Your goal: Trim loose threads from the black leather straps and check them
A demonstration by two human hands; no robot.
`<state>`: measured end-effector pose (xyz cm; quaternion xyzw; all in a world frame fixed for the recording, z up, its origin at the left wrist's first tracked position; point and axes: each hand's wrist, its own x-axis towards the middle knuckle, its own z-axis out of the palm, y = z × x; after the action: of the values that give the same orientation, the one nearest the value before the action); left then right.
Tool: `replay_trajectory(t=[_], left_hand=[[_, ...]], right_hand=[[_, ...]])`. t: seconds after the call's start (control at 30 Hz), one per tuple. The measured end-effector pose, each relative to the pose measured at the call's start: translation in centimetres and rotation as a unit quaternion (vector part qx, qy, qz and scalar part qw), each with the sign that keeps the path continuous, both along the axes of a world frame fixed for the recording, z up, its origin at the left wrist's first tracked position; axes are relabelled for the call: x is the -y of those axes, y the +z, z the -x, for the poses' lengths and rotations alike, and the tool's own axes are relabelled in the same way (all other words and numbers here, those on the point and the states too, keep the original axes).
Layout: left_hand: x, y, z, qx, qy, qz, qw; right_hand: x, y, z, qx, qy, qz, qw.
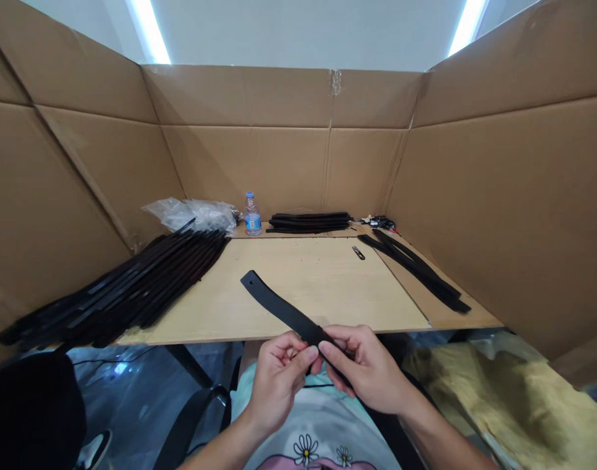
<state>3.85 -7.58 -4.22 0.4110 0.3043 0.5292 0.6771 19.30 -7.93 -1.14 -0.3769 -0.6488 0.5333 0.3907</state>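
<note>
A long black strap (278,307) with a hole near its rounded far end lies slanted across the front of the wooden table (327,287). Its near end hangs over the table's front edge, where both hands pinch it. My left hand (278,378) has thumb and fingers closed on the strap from the left. My right hand (364,365) grips the same end from the right, fingers curled round it. The two hands touch at the fingertips.
A large pile of black straps (126,290) covers the table's left side. More straps lie stacked at the back (308,222) and along the right (415,267). A water bottle (252,215), a plastic bag (193,214) and small snips (358,252) sit nearby. Cardboard walls (498,196) surround the table.
</note>
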Motion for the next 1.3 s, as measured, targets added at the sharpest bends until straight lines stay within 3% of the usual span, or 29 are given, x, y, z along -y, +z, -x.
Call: replay_trajectory(t=[0.1, 0.27, 0.37, 0.63, 0.77, 1.0, 1.17, 1.3], left_hand=[[0.0, -0.2, 0.1, -0.013, 0.014, -0.027, 0.999], [0.1, 0.3, 0.2, -0.072, 0.122, -0.078, 0.987], [0.4, 1.0, 0.2, -0.106, 0.15, -0.089, 0.979], [0.4, 1.3, 0.4, -0.07, 0.115, -0.061, 0.989], [0.1, 1.3, 0.5, -0.047, 0.115, -0.038, 0.992], [-0.3, 2.1, 1.0, -0.001, -0.015, -0.033, 0.999], [-0.5, 1.8, 1.5, -0.047, -0.008, -0.032, 0.998], [-0.7, 1.6, 1.7, -0.064, -0.009, -0.028, 0.998]], right_hand=[[0.1, 0.2, -0.1, -0.006, 0.018, -0.005, 1.0], [-0.1, 0.3, 0.4, -0.014, 0.004, -0.036, 0.999], [-0.4, 0.0, 0.5, -0.037, 0.017, -0.024, 0.999], [-1.1, -1.3, 0.3, -0.094, -0.023, -0.032, 0.995], [-1.6, -1.7, 0.7, -0.148, -0.019, 0.002, 0.989], [-1.9, -1.7, 0.9, -0.139, 0.045, 0.101, 0.984], [-0.8, -1.7, 1.2, -0.138, 0.05, 0.151, 0.977], [-0.2, -1.9, 1.4, -0.13, 0.072, 0.13, 0.98]])
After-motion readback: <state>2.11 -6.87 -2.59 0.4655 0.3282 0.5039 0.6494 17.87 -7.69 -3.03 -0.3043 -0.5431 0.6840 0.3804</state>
